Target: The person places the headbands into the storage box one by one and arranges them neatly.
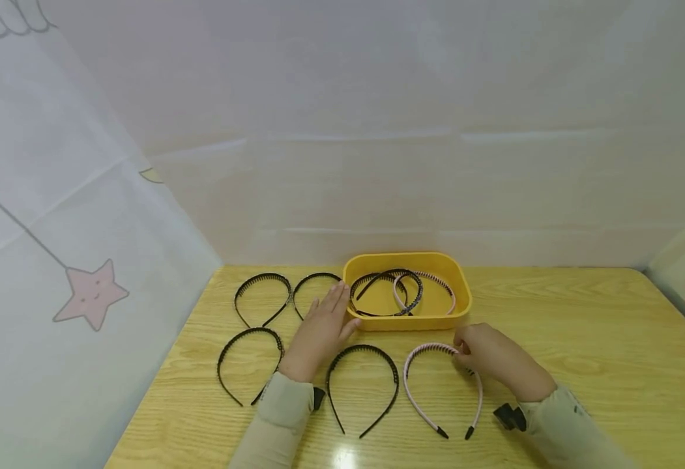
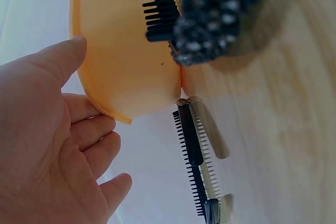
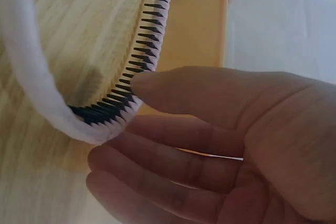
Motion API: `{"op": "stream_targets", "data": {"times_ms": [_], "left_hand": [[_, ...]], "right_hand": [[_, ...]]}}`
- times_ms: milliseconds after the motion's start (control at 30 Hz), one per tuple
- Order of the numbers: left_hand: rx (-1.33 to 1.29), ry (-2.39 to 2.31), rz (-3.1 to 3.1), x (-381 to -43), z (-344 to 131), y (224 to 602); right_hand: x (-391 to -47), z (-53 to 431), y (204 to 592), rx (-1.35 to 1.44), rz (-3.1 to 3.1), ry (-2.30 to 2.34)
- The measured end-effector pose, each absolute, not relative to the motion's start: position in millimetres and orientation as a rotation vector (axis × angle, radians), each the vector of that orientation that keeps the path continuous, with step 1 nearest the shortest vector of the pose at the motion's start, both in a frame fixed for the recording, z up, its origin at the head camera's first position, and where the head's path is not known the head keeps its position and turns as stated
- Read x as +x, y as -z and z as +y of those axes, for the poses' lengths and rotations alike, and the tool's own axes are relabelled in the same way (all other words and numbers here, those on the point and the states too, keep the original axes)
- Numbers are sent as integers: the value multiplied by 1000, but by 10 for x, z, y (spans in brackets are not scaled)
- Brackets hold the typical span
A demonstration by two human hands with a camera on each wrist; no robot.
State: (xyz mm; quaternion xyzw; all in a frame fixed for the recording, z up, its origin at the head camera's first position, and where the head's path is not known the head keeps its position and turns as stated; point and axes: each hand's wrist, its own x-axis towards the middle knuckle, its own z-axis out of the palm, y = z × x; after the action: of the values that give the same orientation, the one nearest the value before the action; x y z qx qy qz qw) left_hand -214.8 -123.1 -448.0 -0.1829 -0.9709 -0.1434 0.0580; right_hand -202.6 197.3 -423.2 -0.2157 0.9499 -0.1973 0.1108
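My right hand pinches a pink headband between thumb and fingers near the top right of its arch. Black comb teeth line the band's inside, clear in the right wrist view, and its black tips point toward me. My left hand rests against the left end of a yellow bin, fingers extended and touching its rim. Inside the bin lie several headbands, including a pink one and a black one. Between my forearms a black headband lies on the table.
On the left of the wooden table lie more black headbands: two at the back, one beside another partly behind my left hand, and one nearer. A pale cloth hangs behind the bin.
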Motion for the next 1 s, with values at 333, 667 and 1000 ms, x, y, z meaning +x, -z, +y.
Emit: {"op": "stream_targets", "data": {"times_ms": [333,667,1000], "left_hand": [[-551,439,-2950,-2155,-1217,4467],[-549,490,-2972,-2127,-1234,4487],[-562,458,-2958,-2152,-1232,4480]], "right_hand": [[-2061,2027,4267,-627,2727,702],[-2040,2053,4279,-608,2716,750],[-2081,2156,4264,-692,2695,843]]}}
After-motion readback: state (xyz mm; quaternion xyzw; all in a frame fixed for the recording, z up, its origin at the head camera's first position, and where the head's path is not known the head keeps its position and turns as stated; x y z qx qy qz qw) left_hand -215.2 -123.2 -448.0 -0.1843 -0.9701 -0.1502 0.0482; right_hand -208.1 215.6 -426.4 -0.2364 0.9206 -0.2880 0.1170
